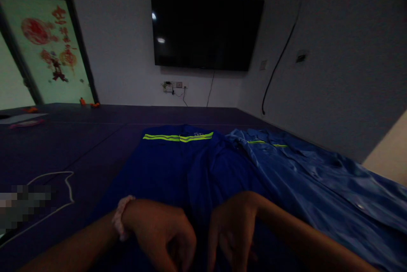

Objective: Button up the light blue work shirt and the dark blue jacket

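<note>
A dark blue work jacket (159, 162) with a yellow-green reflective stripe lies spread out in front of me. Over its near part, my left hand (162, 231), with a pink band round the wrist, has its fingers curled down in a pinch on the cloth. Close beside it on the right, my right hand (233, 231) points downward, fingers bent together at the same jacket. Both sets of fingertips are dark and partly cut off by the lower edge. A lighter blue work garment (302, 179), wrinkled and also striped, lies to the right, touching the jacket.
The clothes lie on a dark purple surface (95, 136). A pale cable (71, 189) curls at the left beside a blurred-out object (22, 208). Small orange items (94, 105) sit near the door. A television (206, 30) hangs on the wall; a black cord (280, 60) dangles right.
</note>
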Demonstrator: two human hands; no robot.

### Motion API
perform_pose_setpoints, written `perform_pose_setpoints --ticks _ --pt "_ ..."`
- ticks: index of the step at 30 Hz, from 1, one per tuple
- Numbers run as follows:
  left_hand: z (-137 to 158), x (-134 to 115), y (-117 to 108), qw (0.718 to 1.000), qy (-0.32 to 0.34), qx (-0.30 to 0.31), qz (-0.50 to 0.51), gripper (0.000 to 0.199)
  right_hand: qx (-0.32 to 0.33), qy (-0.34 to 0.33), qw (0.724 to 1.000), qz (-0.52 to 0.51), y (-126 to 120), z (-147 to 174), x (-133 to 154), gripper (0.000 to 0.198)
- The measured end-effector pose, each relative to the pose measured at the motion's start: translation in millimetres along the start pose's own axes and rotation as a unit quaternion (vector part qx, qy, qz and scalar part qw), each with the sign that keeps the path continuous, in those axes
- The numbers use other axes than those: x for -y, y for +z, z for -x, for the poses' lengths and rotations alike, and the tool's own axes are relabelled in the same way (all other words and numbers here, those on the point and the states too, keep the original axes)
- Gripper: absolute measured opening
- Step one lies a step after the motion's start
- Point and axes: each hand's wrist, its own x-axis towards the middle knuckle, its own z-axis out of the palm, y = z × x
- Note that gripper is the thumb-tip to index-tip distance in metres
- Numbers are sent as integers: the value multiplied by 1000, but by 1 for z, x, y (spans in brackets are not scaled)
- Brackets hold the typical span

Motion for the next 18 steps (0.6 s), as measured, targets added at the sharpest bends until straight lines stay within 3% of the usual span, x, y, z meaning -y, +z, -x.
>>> perform_pose_setpoints --ticks 2,4,5,6,7,8,9,10,14,18 --pt "-5 8 -34 992 -40 -121 17 8 -90 -32 995 5 -23 14 12 65" --pt "-15 24 -74 959 -53 -279 -5 6 -239 -68 969 12 -57 17 18 47" --pt "-21 34 -93 926 -70 -370 -21 8 -325 -78 942 18 -78 14 18 39" --pt "-28 46 -111 876 -112 -468 -32 11 -413 -69 908 23 -99 8 17 31" --pt "-34 59 -127 807 -174 -562 -41 14 -498 -43 866 22 -121 0 14 24" --pt "-40 71 -140 768 -204 -605 -48 19 -584 -7 812 13 -142 -10 11 20" --pt "-45 84 -151 740 -225 -631 -55 24 -665 30 746 -5 -162 -21 7 17" --pt "-49 97 -160 714 -247 -652 -62 27 -697 46 715 -10 -179 -31 3 17" --pt "-60 140 -178 642 -321 -691 -83 33 -754 91 650 -2 -222 -66 -15 18" --pt "-65 165 -193 623 -368 -684 -93 29 -786 143 602 9 -238 -87 -27 33"
